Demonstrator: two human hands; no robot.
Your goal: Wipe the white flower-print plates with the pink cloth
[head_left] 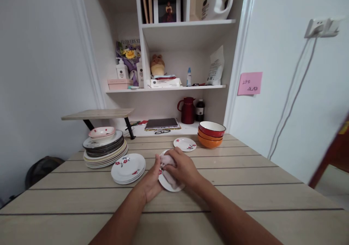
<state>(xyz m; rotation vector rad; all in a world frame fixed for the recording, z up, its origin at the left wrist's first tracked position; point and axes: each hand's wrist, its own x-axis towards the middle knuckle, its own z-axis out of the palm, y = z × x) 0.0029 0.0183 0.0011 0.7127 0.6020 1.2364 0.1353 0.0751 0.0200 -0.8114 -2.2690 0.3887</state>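
Tilted up over the middle of the table, a white plate (171,187) with red flowers is gripped at its left edge by my left hand (152,181), thumb on the near face. My right hand (184,166) is closed around a pale cloth (169,161) and presses it against the plate's face. Part of the plate is hidden behind the cloth and fingers. Just left of my left hand lies a short stack of matching flowered plates (128,167). Beyond my hands, another flowered plate (184,144) rests flat on the table.
At the left stands a taller stack of plates (105,154) with a pink-dotted bowl (102,132) on top, near a small raised shelf (98,114). Red and orange bowls (211,134) are nested at the back right. Behind are a red jug (188,110), a dark bottle (200,110) and a laptop (161,123).
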